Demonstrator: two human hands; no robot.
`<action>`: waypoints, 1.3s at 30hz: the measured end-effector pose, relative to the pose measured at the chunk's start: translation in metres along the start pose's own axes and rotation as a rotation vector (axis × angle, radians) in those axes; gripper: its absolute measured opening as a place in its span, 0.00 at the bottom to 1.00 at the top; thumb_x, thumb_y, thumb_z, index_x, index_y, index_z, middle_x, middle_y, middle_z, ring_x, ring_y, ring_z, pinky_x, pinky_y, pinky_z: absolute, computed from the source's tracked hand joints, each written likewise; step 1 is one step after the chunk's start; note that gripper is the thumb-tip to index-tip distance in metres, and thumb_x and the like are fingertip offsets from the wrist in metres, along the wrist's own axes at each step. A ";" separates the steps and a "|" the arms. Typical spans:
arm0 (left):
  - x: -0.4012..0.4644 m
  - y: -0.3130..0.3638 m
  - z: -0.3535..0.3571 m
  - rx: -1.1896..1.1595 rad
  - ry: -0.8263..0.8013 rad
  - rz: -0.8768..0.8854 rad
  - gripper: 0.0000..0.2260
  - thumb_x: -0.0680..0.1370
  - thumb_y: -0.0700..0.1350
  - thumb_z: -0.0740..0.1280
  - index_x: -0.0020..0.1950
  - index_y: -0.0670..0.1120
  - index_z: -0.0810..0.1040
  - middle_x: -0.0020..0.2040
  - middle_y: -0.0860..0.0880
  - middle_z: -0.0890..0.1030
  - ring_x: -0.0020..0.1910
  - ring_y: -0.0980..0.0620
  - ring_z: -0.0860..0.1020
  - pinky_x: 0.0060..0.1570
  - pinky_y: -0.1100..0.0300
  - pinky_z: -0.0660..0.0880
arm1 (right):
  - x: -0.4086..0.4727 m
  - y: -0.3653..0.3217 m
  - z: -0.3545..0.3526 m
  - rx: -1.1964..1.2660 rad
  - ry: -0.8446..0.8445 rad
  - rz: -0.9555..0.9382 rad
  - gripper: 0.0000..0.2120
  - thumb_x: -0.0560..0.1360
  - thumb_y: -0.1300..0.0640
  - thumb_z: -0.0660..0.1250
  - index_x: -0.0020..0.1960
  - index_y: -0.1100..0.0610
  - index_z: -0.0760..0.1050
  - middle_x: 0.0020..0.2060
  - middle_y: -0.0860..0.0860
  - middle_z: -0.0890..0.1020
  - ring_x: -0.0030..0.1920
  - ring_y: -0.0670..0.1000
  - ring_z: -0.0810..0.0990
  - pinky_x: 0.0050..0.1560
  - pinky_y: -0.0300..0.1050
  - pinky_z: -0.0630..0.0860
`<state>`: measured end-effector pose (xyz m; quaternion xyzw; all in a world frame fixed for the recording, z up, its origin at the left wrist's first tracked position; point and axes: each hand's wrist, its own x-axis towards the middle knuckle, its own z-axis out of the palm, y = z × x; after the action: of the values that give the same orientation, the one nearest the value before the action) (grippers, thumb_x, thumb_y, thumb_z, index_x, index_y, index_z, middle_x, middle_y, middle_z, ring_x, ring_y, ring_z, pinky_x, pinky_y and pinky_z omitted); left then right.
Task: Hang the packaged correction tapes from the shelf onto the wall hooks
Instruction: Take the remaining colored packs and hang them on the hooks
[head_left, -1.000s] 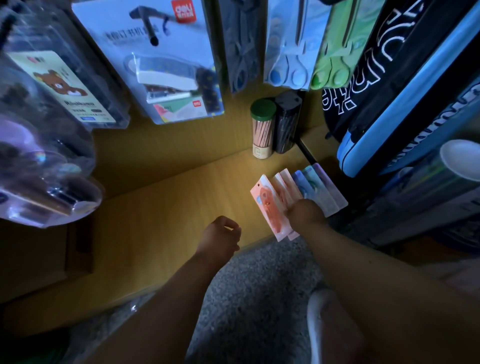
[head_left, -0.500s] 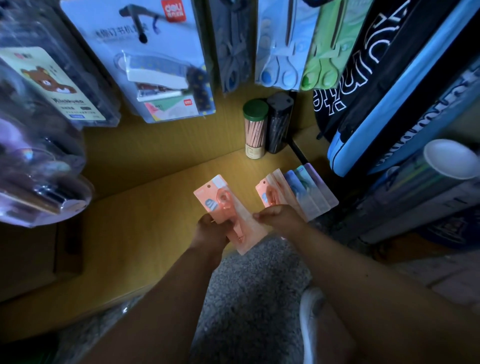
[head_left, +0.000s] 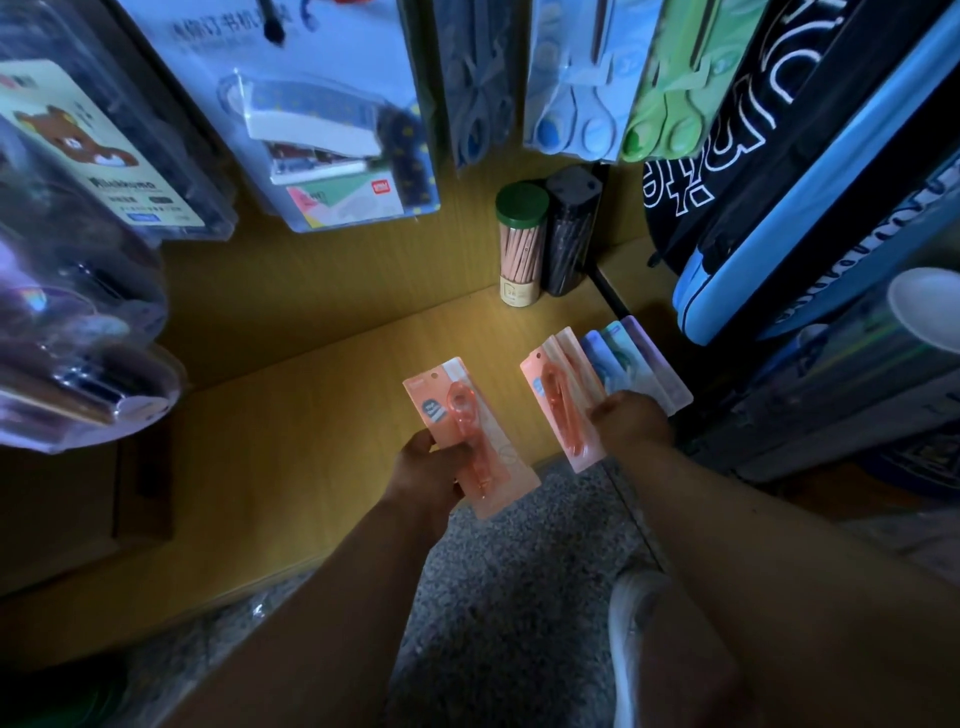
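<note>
Pick-up step in hand: left hand (head_left: 434, 470) gripping one orange carded correction-tape pack (head_left: 470, 434) above the yellow wooden shelf (head_left: 311, 415), right hand (head_left: 631, 423) on the fanned remaining packs (head_left: 608, 374), its grip unreadable; next, by judgement, lifting toward unseen wall hooks.

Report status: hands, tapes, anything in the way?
Left hand grips one orange tape pack. Right hand on the shelf stack. None hung yet; nothing blocking.

Held pack (head_left: 470, 431) left of shelf stack (head_left: 597, 384); jars (head_left: 521, 244) seemingly behind
</note>
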<state>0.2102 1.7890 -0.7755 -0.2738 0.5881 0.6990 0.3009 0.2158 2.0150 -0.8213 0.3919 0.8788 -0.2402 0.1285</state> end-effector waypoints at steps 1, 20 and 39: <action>0.001 -0.001 -0.001 0.013 -0.002 -0.003 0.19 0.76 0.29 0.64 0.67 0.39 0.73 0.55 0.39 0.82 0.46 0.42 0.83 0.39 0.52 0.80 | 0.000 0.000 0.001 0.015 -0.008 0.005 0.21 0.78 0.45 0.62 0.58 0.62 0.76 0.55 0.58 0.80 0.56 0.59 0.79 0.54 0.51 0.74; -0.002 0.008 -0.015 -0.177 0.006 0.065 0.13 0.80 0.35 0.62 0.64 0.37 0.74 0.46 0.36 0.82 0.39 0.41 0.81 0.43 0.44 0.81 | -0.053 -0.049 -0.003 0.774 -0.410 -0.226 0.06 0.73 0.60 0.71 0.48 0.61 0.82 0.33 0.48 0.80 0.36 0.45 0.76 0.40 0.35 0.71; 0.004 0.000 0.001 -0.216 -0.121 -0.013 0.18 0.77 0.41 0.70 0.66 0.41 0.76 0.57 0.40 0.84 0.55 0.39 0.83 0.52 0.39 0.79 | -0.032 -0.002 -0.002 0.510 0.071 0.010 0.14 0.77 0.48 0.63 0.45 0.57 0.80 0.42 0.54 0.82 0.43 0.53 0.79 0.42 0.42 0.72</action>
<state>0.2074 1.7901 -0.7786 -0.2658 0.4883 0.7717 0.3090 0.2350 1.9947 -0.8058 0.4243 0.7917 -0.4395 -0.0042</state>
